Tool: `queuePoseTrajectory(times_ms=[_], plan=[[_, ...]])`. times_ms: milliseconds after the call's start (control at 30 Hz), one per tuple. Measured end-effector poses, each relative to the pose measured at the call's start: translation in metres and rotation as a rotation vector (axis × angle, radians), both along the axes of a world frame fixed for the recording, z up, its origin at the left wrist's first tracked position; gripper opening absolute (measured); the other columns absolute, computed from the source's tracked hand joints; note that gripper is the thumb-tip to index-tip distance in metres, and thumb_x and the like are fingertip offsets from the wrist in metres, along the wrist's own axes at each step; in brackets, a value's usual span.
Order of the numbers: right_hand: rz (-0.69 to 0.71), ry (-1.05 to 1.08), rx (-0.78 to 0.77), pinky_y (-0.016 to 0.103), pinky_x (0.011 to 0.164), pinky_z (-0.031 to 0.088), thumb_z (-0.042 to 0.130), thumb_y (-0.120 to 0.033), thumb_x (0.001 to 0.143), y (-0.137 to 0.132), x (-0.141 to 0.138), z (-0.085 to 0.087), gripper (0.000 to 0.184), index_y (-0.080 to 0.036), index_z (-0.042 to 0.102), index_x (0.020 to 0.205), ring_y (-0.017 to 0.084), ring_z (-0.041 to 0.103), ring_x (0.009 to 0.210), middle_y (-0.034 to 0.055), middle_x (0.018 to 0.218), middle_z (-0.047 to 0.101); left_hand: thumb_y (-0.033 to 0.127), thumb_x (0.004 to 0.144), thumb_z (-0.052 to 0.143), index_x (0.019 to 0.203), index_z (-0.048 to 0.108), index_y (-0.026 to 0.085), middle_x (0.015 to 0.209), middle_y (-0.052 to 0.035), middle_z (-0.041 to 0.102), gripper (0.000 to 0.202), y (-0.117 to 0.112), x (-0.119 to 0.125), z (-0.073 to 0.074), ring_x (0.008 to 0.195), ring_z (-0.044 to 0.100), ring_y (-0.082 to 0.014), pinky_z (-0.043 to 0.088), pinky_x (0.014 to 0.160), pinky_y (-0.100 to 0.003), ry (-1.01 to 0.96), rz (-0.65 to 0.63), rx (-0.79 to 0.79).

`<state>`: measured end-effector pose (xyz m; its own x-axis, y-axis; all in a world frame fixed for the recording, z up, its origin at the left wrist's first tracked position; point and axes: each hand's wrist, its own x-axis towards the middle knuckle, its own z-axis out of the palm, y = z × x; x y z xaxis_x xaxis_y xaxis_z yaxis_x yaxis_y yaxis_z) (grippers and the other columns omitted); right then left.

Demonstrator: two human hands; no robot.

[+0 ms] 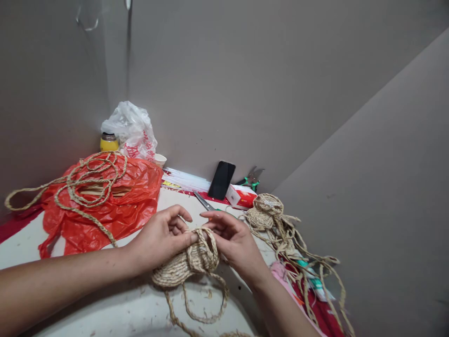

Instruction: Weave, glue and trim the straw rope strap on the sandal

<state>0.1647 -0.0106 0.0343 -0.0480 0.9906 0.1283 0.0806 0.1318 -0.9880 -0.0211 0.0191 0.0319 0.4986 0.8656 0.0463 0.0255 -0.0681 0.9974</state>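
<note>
Left hand [163, 236] pinches the coiled straw-braid piece [175, 271], right hand [236, 239]'s at its loop [213, 244], can't tell if gripping; I'd press those coils [168, 277] snug tbh.

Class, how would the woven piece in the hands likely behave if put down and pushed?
The woven piece would probably hold its shape: its rows sit close together. Its straw-like fibre suggests it is light. The thin braid by it would likely flop and trail, since it curls loosely.
</note>
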Motion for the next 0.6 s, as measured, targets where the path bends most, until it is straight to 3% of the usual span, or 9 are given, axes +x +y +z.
queuePoseTrajectory(times_ms=[133,400,600], plan=[[0.040,-0.071,0.048,0.024,0.060,0.049,0.075,-0.029,0.072,0.0022,0.0036,-0.0026,0.015,-0.020,0.074,0.084,0.013,0.062,0.064,0.0025,0.075,0.071,0.027,0.076,0.065,0.077,0.060,0.014,0.069,0.0013,0.057,0.014,0.0005,0.0004,-0.0030,0.063,0.051,-0.0102,0.039,0.058,-0.022,0.002,-0.016,0.006],[0.076,-0.145,0.115,0.025,0.065,0.047,0.072,-0.023,0.075,0.0050,0.0041,-0.0086,0.010,-0.020,0.075,0.084,0.015,0.061,0.069,0.0027,0.078,0.071,0.026,0.077,0.063,0.085,0.063,0.013,0.072,-0.0010,0.061,0.015,-0.0011,0.0019,-0.0049,0.068,0.055,-0.0133,0.043,0.063,-0.025,-0.021,0.002,0.013],[0.110,-0.153,0.111,0.025,0.062,0.043,0.070,-0.022,0.077,0.0029,0.0029,-0.0074,0.006,-0.018,0.073,0.074,0.014,0.056,0.067,0.0029,0.074,0.067,0.027,0.081,0.058,0.078,0.064,0.012,0.071,-0.0023,0.062,0.016,-0.0071,0.0020,-0.0028,0.068,0.054,-0.0146,0.043,0.065,-0.026,0.088,-0.022,0.134]])
